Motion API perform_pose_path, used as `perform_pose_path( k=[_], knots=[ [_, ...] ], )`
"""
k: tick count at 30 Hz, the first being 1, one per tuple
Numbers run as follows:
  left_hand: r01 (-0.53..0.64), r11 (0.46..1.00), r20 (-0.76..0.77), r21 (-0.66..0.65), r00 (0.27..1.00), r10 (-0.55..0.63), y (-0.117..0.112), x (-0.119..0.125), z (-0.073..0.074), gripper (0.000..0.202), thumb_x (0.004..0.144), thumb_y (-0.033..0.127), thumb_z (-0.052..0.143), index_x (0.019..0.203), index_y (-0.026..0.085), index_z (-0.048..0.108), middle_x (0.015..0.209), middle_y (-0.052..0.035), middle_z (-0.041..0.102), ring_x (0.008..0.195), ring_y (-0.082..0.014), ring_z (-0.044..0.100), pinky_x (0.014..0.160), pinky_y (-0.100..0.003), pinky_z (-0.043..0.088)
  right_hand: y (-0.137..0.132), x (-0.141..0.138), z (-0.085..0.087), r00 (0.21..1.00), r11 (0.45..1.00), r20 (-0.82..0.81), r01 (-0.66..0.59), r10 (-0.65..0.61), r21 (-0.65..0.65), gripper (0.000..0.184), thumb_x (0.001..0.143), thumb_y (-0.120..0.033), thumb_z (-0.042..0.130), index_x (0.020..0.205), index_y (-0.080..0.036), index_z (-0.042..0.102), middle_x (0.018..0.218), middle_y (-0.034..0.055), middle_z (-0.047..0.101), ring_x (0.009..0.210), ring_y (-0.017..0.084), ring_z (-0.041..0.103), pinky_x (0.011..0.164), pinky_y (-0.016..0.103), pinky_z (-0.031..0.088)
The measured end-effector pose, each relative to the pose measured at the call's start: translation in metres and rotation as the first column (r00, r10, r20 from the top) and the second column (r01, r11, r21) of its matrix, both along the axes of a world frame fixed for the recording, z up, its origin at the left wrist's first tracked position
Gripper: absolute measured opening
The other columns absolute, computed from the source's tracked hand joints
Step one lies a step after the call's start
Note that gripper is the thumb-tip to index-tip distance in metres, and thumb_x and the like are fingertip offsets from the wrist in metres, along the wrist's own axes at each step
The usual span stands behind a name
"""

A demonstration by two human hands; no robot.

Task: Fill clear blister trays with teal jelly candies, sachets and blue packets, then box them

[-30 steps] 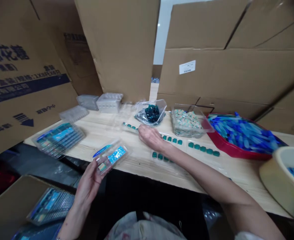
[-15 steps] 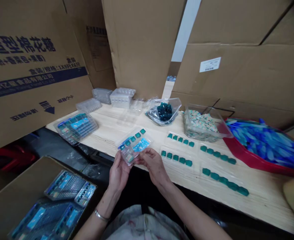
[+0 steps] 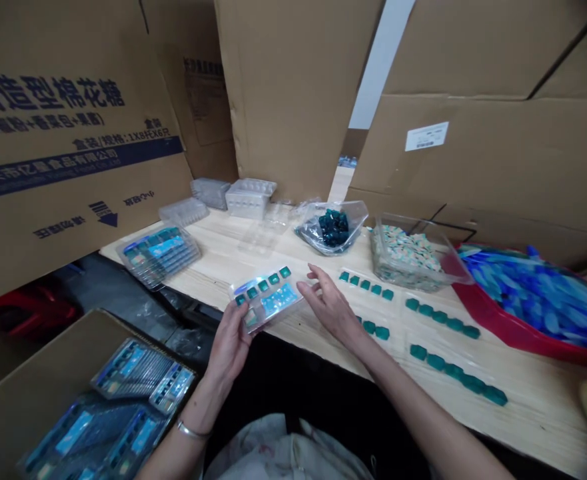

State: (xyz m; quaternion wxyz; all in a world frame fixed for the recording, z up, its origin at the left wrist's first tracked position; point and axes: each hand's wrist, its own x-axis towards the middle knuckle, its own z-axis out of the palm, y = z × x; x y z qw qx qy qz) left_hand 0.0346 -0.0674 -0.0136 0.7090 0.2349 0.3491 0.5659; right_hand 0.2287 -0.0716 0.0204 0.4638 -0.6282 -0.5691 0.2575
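Observation:
My left hand (image 3: pixel 228 348) grips a transparent plastic blister pack (image 3: pixel 266 299) by its lower left corner, holding it above the table's front edge. A row of teal cubes and a shiny blue card show inside the pack. My right hand (image 3: pixel 329 310) is open with its fingers spread, just right of the pack and not touching it. It is nearest to a strip of teal cubes (image 3: pixel 369 327), partly hidden behind the fingers. Other teal strips (image 3: pixel 366 285) lie in rows on the pale wooden table (image 3: pixel 523 407).
Beyond my hands stand a plastic bag of teal cubes (image 3: pixel 333 228), a transparent box of speckled pieces (image 3: pixel 407 257) and a red tray of blue pieces (image 3: pixel 533 300). Filled packs lie at left (image 3: pixel 159 257) and in a cardboard box (image 3: pixel 108 407). Cartons wall the back.
My right hand has let go of the pack, opened and moved right. My left hand still holds the pack. The view has shifted slightly.

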Motion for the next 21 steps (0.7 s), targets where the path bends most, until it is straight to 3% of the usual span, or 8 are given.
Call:
perform_pose_path(
  k=[3,8,11,14,16,19,21],
  knots=[
    [0.017,1.000,-0.025,0.027,1.000,-0.016,0.001,-0.004,0.006,0.030,0.077,0.025,0.069,0.106,0.020,0.062,0.106,-0.0036,0.069,0.088,-0.0172,0.066,0.071,-0.026,0.055,0.020,-0.005,0.000,0.979,0.975,-0.059,-0.200,0.195,-0.093,0.051,0.085,-0.046,0.050,0.128,-0.017,0.047,0.086,0.0036,0.064,0.059,0.013,0.058,0.055,0.027,0.048],
    [-0.078,0.995,-0.133,0.069,0.987,0.087,0.010,-0.020,-0.003,0.032,0.076,0.036,0.068,0.101,0.017,0.065,0.099,-0.0046,0.071,0.085,-0.0181,0.067,0.071,-0.025,0.052,0.028,-0.028,-0.008,0.951,0.953,-0.220,-0.255,0.216,-0.164,0.057,0.082,-0.048,0.054,0.127,-0.014,0.046,0.062,-0.0043,0.055,0.041,0.010,0.047,0.038,0.023,0.038],
    [-0.105,0.991,-0.170,0.087,0.978,0.119,0.014,-0.035,-0.010,0.033,0.078,0.039,0.065,0.103,0.018,0.066,0.101,-0.0048,0.071,0.091,-0.0191,0.065,0.076,-0.026,0.051,0.035,-0.038,-0.009,0.909,0.926,-0.317,-0.336,0.270,-0.174,0.050,0.085,-0.050,0.048,0.121,-0.015,0.050,0.060,-0.0036,0.055,0.038,0.009,0.044,0.034,0.022,0.036],
    [-0.149,0.982,-0.277,0.112,0.945,0.175,0.018,-0.056,-0.014,0.036,0.080,0.041,0.062,0.109,0.019,0.062,0.110,-0.0058,0.067,0.098,-0.0196,0.063,0.078,-0.026,0.051,0.052,-0.053,-0.010,0.891,0.913,-0.315,-0.384,0.327,-0.137,0.048,0.084,-0.048,0.050,0.120,-0.016,0.050,0.071,0.0001,0.061,0.041,0.010,0.047,0.033,0.022,0.037],
    [-0.195,0.973,-0.384,0.127,0.894,0.230,0.022,-0.073,-0.016,0.039,0.079,0.043,0.062,0.111,0.020,0.058,0.106,-0.0055,0.066,0.088,-0.0180,0.065,0.067,-0.024,0.052,0.068,-0.069,-0.014,0.883,0.898,-0.289,-0.419,0.370,-0.132,0.048,0.084,-0.047,0.051,0.120,-0.016,0.050,0.076,0.0015,0.063,0.042,0.010,0.049,0.032,0.023,0.039],
    [-0.200,0.975,-0.554,0.099,0.803,0.221,0.034,-0.101,-0.021,0.049,0.079,0.049,0.059,0.117,0.018,0.051,0.078,-0.0029,0.065,0.056,-0.0155,0.061,0.046,-0.023,0.046,0.098,-0.096,-0.022,0.872,0.865,-0.217,-0.475,0.439,-0.159,0.044,0.086,-0.047,0.047,0.117,-0.016,0.053,0.068,-0.0004,0.062,0.037,0.009,0.046,0.033,0.023,0.038],
    [-0.226,0.973,-0.659,0.048,0.725,0.201,0.045,-0.119,-0.023,0.061,0.079,0.051,0.058,0.128,0.017,0.043,0.062,0.0009,0.060,0.043,-0.0149,0.055,0.039,-0.024,0.042,0.121,-0.116,-0.026,0.873,0.847,-0.096,-0.488,0.479,-0.212,0.039,0.090,-0.045,0.043,0.112,-0.016,0.056,0.068,-0.0004,0.062,0.036,0.008,0.046,0.037,0.021,0.038]
  ],
)
